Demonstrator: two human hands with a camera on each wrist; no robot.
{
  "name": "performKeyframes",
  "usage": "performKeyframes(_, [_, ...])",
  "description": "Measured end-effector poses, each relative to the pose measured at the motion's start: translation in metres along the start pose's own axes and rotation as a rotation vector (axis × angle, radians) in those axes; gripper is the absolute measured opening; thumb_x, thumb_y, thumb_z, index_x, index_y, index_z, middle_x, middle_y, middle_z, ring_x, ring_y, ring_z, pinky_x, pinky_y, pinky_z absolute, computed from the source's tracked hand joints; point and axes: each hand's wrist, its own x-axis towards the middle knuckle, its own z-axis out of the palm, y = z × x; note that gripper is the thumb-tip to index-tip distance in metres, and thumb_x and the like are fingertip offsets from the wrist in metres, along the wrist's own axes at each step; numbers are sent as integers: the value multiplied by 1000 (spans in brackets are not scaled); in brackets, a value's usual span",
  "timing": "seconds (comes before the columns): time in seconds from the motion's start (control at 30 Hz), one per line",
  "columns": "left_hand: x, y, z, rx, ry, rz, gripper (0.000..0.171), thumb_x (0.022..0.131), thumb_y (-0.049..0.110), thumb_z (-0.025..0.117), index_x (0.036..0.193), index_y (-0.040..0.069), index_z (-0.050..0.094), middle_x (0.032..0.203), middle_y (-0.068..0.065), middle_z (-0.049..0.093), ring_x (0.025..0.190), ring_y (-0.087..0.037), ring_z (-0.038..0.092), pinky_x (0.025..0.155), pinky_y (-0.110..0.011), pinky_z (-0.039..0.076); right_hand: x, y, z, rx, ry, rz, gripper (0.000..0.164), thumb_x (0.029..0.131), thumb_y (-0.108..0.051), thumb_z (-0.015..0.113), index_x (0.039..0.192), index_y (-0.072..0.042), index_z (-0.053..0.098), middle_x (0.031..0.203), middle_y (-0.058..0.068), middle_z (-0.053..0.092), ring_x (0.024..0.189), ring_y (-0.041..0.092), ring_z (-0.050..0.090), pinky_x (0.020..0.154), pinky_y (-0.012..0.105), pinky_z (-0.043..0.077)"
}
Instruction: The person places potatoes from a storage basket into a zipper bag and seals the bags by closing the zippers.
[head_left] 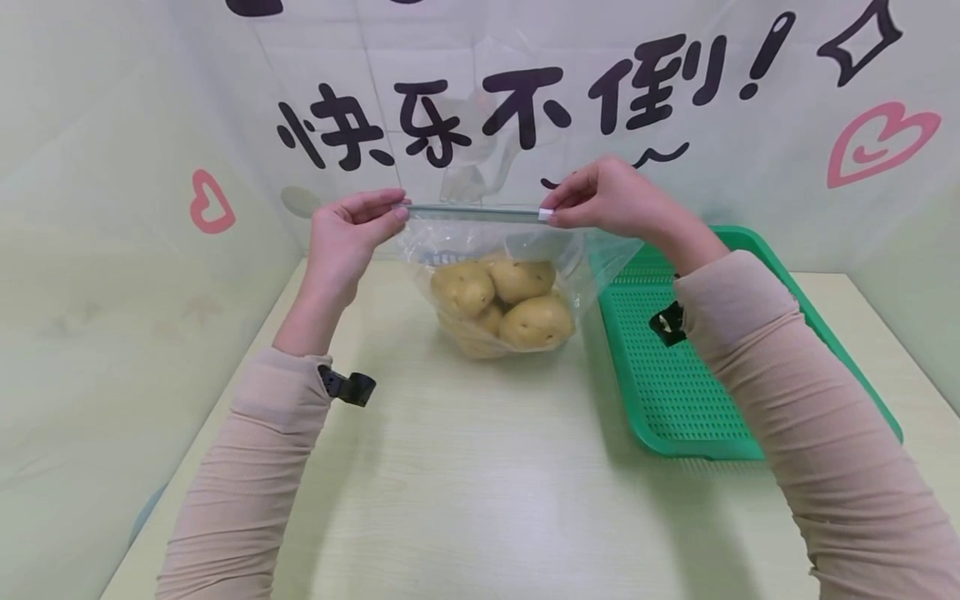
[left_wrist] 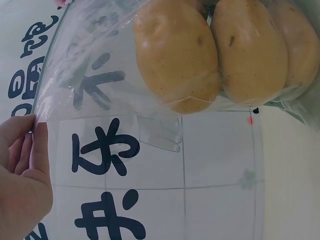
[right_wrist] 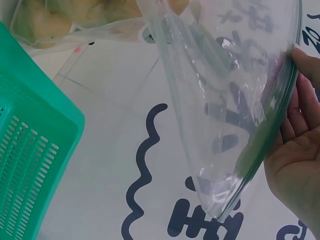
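A clear zip bag (head_left: 592,262) with several potatoes (head_left: 536,323) in its lower part hangs between the two hands. Its top edge, the zip strip (head_left: 472,213), is stretched nearly level. At the strip's left end, the left hand (head_left: 337,242) pinches the edge between thumb and fingers. The right hand (head_left: 618,200) pinches the strip farther right, at a small white slider (head_left: 545,215). Beyond this hand, the bag's right corner (right_wrist: 217,212) droops free in the right wrist view. Large potatoes (left_wrist: 175,55) press against the plastic in the left wrist view.
A green perforated basket (head_left: 637,417) stands on the right of the pale table (head_left: 465,467), partly under the right forearm. Behind is a white hanging sheet (head_left: 465,50) with black writing and pink hearts. Pale sheeting (head_left: 112,292) also covers the left side.
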Motion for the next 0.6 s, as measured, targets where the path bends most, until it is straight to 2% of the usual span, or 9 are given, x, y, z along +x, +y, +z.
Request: performKeyframes(0.6, [2,-2,0,-16,13,18,34,83,1,69,116,-6,64,80,12,72,78,-1,67,77,-11,55,-4,9,-9,-24,12,13,28,87,-22,70,110,-7,71,95,-3,73,83,2,61,79,17,49])
